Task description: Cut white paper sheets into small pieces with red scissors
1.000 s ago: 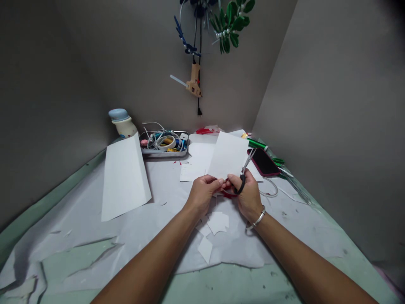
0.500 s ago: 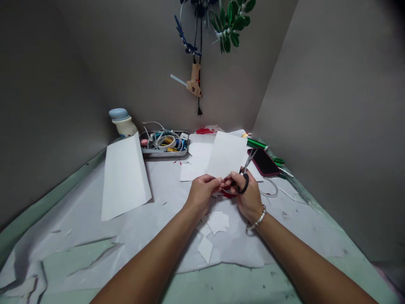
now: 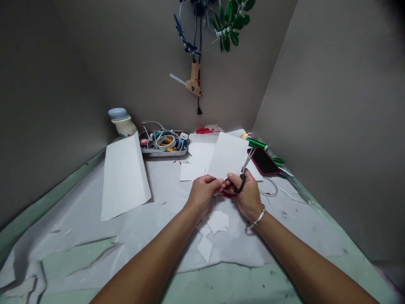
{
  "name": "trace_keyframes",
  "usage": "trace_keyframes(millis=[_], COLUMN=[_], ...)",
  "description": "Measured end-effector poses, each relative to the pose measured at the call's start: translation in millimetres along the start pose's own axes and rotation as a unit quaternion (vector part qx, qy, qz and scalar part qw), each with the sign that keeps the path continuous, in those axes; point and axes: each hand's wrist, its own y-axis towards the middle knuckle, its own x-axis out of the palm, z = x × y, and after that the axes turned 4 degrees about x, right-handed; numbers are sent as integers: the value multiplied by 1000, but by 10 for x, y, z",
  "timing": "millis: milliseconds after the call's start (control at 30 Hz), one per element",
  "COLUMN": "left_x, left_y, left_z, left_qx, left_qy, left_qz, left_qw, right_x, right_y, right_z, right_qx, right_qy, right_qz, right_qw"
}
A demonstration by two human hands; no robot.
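- Clock centre: the meeting fingertips; 12 lies away from the wearer.
- White sheet (image 3: 229,153): at 12 o'clock, just beyond the fingertips, its near edge meeting them.
- Scissors (image 3: 243,180): in the right hand, black handle loop showing, blades pointing to 1 o'clock, beside the sheet's right edge.
- Left hand (image 3: 201,195): thumb and forefinger pinched closed at the sheet's near edge; the exact contact is partly hidden.
- Right hand (image 3: 249,196): fingers curled closed around the scissors, thumb reaching to the left fingertips. Silver bracelet (image 3: 260,217) at the wrist.
- Red material (image 3: 229,194): beneath the hands, mostly covered, nature not determinable.
- Paper pieces (image 3: 218,222): at 6 o'clock, several overlapping, one just apart.
- Folded sheet (image 3: 125,181): at 9 o'clock, creased along its right side.
- Metal tray (image 3: 169,155): at 10 o'clock, holding a tape roll, cord and assorted small items.
- Lidded jar (image 3: 125,125): at 10 o'clock, beyond the folded sheet.
- Phone (image 3: 263,161): at 2 o'clock, dark screen upward; green roll (image 3: 256,143) just beyond.
- Glue gun (image 3: 194,81): hanging at 11 o'clock against the wall.
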Motion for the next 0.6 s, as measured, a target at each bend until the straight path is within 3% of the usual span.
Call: trace_keyframes(millis=[600], left_x=[13], left_y=[-30], left_z=[34], left_qx=[-6], left_qy=[-23], left_qz=[-13], left_qw=[1000], right_x=[-4], right_y=[11], right_z=[-4], right_qx=[-7], right_qy=[-16], right_qz=[-3], right_qw=[1000])
